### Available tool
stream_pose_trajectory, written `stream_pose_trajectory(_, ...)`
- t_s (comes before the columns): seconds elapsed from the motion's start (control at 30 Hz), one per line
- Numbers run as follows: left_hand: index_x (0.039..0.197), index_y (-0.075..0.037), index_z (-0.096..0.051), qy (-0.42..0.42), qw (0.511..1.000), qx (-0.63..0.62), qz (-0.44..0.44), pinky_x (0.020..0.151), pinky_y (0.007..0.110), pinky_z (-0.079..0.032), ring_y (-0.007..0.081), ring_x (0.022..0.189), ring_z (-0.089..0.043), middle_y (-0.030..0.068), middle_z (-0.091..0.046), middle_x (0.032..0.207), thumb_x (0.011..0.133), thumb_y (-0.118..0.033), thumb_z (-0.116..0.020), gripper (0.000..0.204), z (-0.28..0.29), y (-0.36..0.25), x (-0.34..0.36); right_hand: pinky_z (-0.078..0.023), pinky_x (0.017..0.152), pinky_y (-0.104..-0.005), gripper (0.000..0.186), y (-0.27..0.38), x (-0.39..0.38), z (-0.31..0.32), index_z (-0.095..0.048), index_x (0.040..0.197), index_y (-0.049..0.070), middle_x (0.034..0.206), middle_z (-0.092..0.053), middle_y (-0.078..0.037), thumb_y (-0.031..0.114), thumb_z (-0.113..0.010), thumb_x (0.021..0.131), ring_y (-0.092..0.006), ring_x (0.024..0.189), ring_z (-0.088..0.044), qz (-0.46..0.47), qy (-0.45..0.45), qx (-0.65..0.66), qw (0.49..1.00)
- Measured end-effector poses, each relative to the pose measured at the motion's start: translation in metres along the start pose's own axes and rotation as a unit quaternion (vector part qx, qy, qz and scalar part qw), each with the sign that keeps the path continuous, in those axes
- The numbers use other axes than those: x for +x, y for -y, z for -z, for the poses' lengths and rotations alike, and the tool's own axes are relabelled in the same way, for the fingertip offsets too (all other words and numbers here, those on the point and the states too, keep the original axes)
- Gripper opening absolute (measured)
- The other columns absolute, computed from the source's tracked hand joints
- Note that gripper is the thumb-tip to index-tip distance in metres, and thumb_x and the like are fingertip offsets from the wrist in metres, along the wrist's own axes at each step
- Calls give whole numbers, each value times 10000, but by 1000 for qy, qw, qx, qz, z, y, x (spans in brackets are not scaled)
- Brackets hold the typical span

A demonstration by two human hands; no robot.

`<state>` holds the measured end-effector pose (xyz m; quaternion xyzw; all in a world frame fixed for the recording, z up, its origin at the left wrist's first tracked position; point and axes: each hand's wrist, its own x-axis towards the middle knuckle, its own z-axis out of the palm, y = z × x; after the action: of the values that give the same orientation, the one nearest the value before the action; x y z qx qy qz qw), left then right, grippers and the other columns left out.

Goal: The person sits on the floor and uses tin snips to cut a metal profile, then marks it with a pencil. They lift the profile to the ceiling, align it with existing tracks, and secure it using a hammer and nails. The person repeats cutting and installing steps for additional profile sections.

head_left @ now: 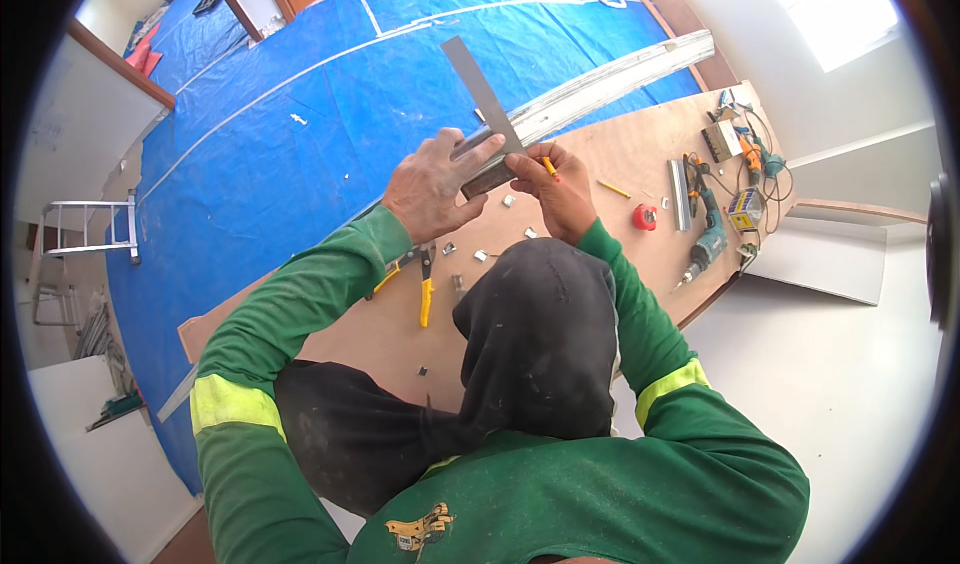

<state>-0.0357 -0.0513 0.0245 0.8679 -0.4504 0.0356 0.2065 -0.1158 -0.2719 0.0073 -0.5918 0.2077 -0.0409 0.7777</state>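
Observation:
Above the far edge of the wooden board, my left hand (435, 186) is closed on a try square, its fingers over a metal profile. The square's flat grey blade (478, 89) points up and away to the left. Opposite it, my right hand (562, 196) is closed around a yellow pencil (549, 166), with its thumb and fingers close to the square's lower end. A long, white-streaked metal profile (610, 86) stretches from my hands toward the far right. Exactly where the square touches the profile is hidden by my fingers.
On the plywood board (610, 154) lie yellow-handled snips (427, 299), several small metal clips, a red tape measure (644, 217), another pencil (614, 189) and a drill (710, 239). Cables and tools crowd the right end. Blue sheeting (300, 134) covers the floor; a stepladder (90, 229) stands left.

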Motion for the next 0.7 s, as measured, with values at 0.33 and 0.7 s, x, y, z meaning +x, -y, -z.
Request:
stream_pose_trajectory(0.33, 1688, -312, -402, 72, 997, 5, 26, 812, 473, -663, 355, 1012, -745, 115, -544, 1227, 829, -405, -837, 968, 14, -5, 15, -614, 847, -296, 254, 1, 0, 3, -666, 1122, 48, 1054, -728, -46, 142, -849, 973, -124, 923, -699, -3, 14, 45, 999)
stream_pose_trajectory(0.7, 1691, -326, -408, 75, 996, -32, 28, 795, 489, -656, 363, 913, -761, 131, -554, 1163, 836, -410, -829, 957, 16, -1, 17, -623, 801, -293, 328, 1, 1, 1, -655, 1134, 13, 1022, -716, -60, 164, -876, 945, -148, 865, -709, 11, 11, 50, 999)
